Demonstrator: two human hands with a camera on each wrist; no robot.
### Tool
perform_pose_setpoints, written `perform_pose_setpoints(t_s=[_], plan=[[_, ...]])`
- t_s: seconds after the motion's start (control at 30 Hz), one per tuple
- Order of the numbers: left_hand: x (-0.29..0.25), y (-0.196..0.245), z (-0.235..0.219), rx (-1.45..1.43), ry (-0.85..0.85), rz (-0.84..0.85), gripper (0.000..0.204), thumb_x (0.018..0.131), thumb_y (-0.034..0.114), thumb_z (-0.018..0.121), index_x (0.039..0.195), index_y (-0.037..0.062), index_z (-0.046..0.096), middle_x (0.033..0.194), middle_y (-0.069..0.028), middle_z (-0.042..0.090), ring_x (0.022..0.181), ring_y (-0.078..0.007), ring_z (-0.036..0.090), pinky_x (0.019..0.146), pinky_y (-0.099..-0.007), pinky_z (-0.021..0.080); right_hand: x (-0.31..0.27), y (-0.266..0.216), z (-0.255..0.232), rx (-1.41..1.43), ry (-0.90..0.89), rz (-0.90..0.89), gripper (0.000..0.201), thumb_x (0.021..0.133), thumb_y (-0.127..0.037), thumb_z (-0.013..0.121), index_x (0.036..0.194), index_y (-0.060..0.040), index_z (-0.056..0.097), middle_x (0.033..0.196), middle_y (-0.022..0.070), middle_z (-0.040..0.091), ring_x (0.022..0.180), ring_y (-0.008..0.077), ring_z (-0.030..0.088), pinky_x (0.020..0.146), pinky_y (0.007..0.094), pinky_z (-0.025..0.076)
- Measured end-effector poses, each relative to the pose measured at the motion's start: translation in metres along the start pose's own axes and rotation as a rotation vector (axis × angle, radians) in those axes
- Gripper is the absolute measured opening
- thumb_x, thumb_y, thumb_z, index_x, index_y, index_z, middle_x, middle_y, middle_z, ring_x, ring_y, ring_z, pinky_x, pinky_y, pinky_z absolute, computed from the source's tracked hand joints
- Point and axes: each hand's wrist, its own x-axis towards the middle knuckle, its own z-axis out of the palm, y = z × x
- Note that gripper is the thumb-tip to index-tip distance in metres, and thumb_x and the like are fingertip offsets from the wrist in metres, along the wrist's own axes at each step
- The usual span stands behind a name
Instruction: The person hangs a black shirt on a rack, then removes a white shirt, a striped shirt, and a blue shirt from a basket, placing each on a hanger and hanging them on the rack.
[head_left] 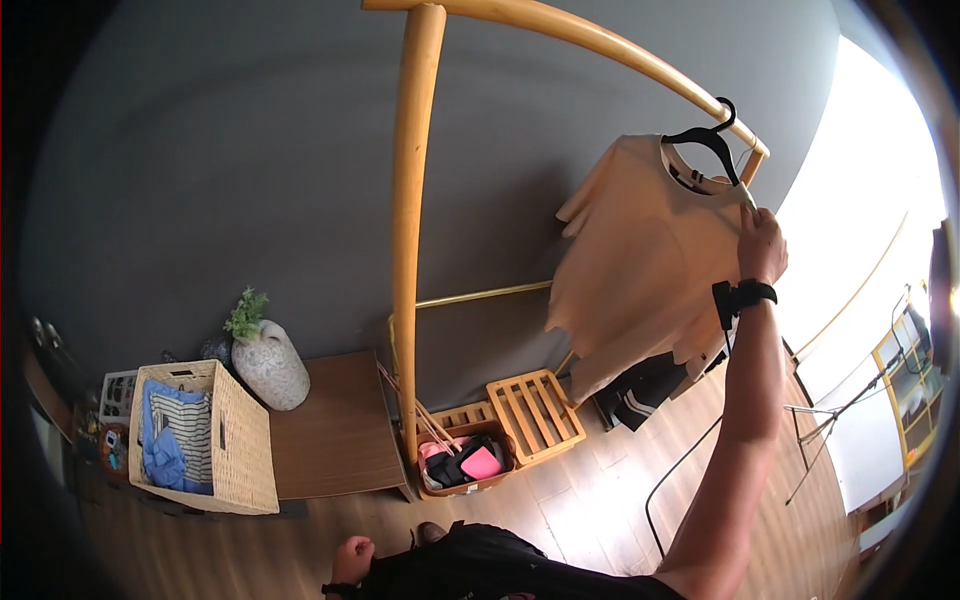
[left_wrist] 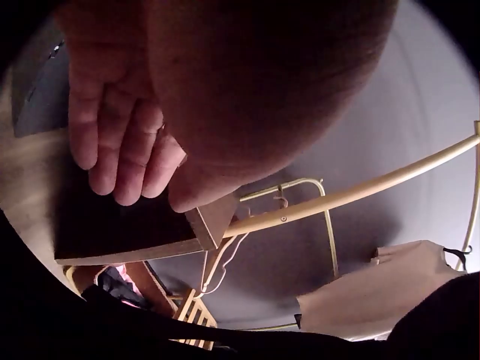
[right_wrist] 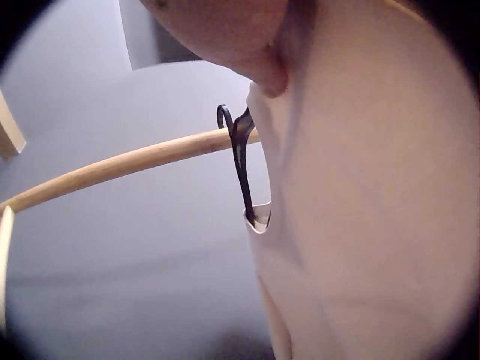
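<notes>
A pale beige shirt [head_left: 650,240] hangs on a black hanger [head_left: 712,140], whose hook loops over the wooden rail [head_left: 600,45]. My right hand [head_left: 763,245] pinches the shirt at its right shoulder, close to the hanger's end. In the right wrist view, the thumb [right_wrist: 270,75] presses against the cloth near the neckline, and the hanger shows inside the collar. My left hand [head_left: 353,560] hangs low by my body and holds nothing. Its fingers [left_wrist: 131,150] are loosely bent in the left wrist view.
A wicker basket [head_left: 245,440] with blue and striped cloth stands on a brown bench [head_left: 330,430], beside a speckled vase [head_left: 270,370] with a green plant. Below the rack are a bin [head_left: 465,490] of pink and black items and a slatted wooden stand [head_left: 535,415]. A tripod [head_left: 835,415] stands right.
</notes>
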Motion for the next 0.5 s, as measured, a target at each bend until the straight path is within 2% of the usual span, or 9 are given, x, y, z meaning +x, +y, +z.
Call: perform_pose_setpoints(t_s=[0.2,0.3,0.4,0.43,0.47,0.5], plan=[[0.011,0.012,-0.001,-0.091,0.018,0.071,0.029,0.091,0.027,0.071,0.104,0.0013,0.07,0.093,-0.0138,0.073,0.086,-0.0257,0.071,0.08,-0.0361,0.056,0.007,0.009,0.016,-0.041,-0.02,0.028,0.041,0.097,-0.052,0.056,0.107,-0.0166,0.073,0.104,0.0124,0.074,0.1,0.0372,0.069,0.082,0.0475,0.053],[0.014,0.013,0.001,-0.041,0.01,0.034,0.028,0.092,0.027,0.071,0.105,0.002,0.07,0.092,-0.0127,0.073,0.086,-0.0249,0.071,0.079,-0.0366,0.056,0.014,0.014,0.022,-0.026,0.006,0.009,0.043,0.098,-0.054,0.054,0.106,-0.0158,0.072,0.106,0.014,0.073,0.102,0.0383,0.068,0.084,0.0481,0.053],[0.014,0.007,0.005,-0.009,-0.002,0.086,0.027,0.093,0.027,0.07,0.105,0.0034,0.07,0.091,-0.0127,0.073,0.084,-0.0254,0.071,0.079,-0.0374,0.056,0.028,0.03,0.034,-0.062,-0.042,-0.026,0.046,0.098,-0.055,0.052,0.105,-0.0147,0.071,0.107,0.016,0.072,0.104,0.04,0.067,0.086,0.049,0.052],[0.011,0.007,0.006,-0.009,-0.027,0.095,0.027,0.093,0.027,0.069,0.105,0.0039,0.07,0.091,-0.0131,0.073,0.084,-0.0265,0.071,0.079,-0.0379,0.056,0.033,0.045,0.045,-0.054,-0.016,-0.071,0.049,0.099,-0.056,0.048,0.105,-0.0123,0.069,0.11,0.0169,0.071,0.105,0.0415,0.065,0.086,0.05,0.052],[0.012,0.011,0.006,-0.014,-0.043,0.093,0.026,0.093,0.028,0.069,0.105,0.0043,0.07,0.091,-0.0135,0.073,0.085,-0.0276,0.071,0.079,-0.0384,0.056,0.044,0.067,0.066,-0.037,0.061,-0.145,0.04,0.1,-0.049,0.052,0.102,-0.0128,0.069,0.112,0.0149,0.07,0.105,0.0397,0.065,0.085,0.0502,0.052],[0.012,0.013,0.004,-0.024,-0.051,0.083,0.026,0.093,0.028,0.069,0.105,0.0048,0.07,0.092,-0.0138,0.073,0.085,-0.0287,0.071,0.079,-0.039,0.056,0.045,0.085,0.07,-0.16,0.144,-0.375,0.042,0.099,-0.044,0.056,0.122,-0.0115,0.069,0.121,0.0132,0.071,0.111,0.0378,0.065,0.092,0.047,0.052]])
